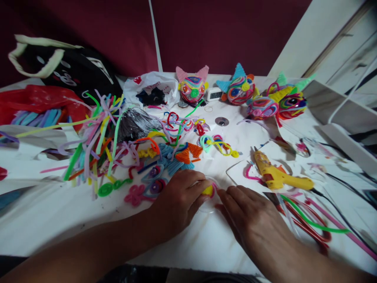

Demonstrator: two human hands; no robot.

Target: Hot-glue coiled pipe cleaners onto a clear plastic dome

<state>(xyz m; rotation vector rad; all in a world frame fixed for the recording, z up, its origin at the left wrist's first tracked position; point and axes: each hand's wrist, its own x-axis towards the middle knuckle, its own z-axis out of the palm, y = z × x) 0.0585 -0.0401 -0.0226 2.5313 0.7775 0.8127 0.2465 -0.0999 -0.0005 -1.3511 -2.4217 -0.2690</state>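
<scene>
Between my two hands, near the table's front edge, is a clear round plastic piece [209, 207] bearing a yellow pipe cleaner coil [208, 190] edged with a pink pipe cleaner [215, 186]. My left hand [184, 196] has its fingers closed against the yellow coil from the left. On the opposite side, my right hand [246, 208] pinches at the pink strand with bent fingers; its fingertips are partly hidden. Just beyond my left hand lie pipe cleaner eye shapes [156, 186], a pink flower [135, 195] and an orange and blue piece [184, 155].
A yellow hot glue gun [275, 176] with a cord lies at right, above loose pipe cleaners [315, 222]. A big pipe cleaner bundle [98, 141] sprawls at left. Decorated animal heads [193, 88] line the back, beside a white plastic bag [167, 88] and a black tote bag [79, 70].
</scene>
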